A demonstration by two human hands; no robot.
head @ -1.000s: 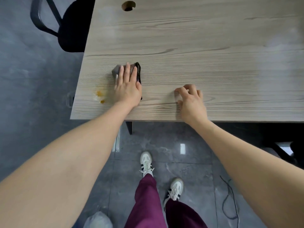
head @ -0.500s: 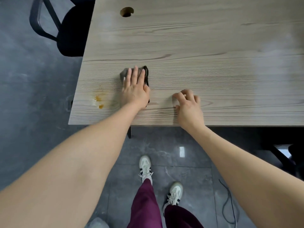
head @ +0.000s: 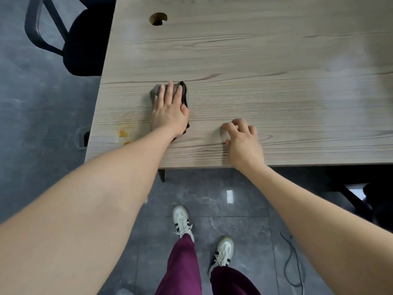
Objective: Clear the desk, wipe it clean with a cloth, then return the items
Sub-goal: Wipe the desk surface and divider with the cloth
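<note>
The left hand (head: 169, 112) lies flat on a dark grey cloth (head: 182, 90), its fingers straight and close together, pressing the cloth down onto the wooden surface (head: 265, 60). The cloth shows only past the fingertips and along the thumb side of the hand; the rest is hidden beneath the palm. The right hand (head: 242, 141) rests near the front edge of the surface, just to the right of the left hand and apart from it. Its fingers are curled with the tips touching the wood, and it holds nothing.

An orange stain (head: 123, 134) with 2 patches sits near the front left corner, just left of the left wrist and close to both the front and left edges. Behind and to the right of the hands the surface runs on as bare wood, with a paler, hazy patch toward the right. A round cable hole (head: 157, 18) is cut in the surface well behind the cloth.

A black chair (head: 85, 39) stands beside the left edge of the surface at the far side. Below the front edge are grey floor tiles, the person's 2 white shoes (head: 181, 219) and maroon trousers, and a thin black cable (head: 294, 262) lying on the floor at the right.
</note>
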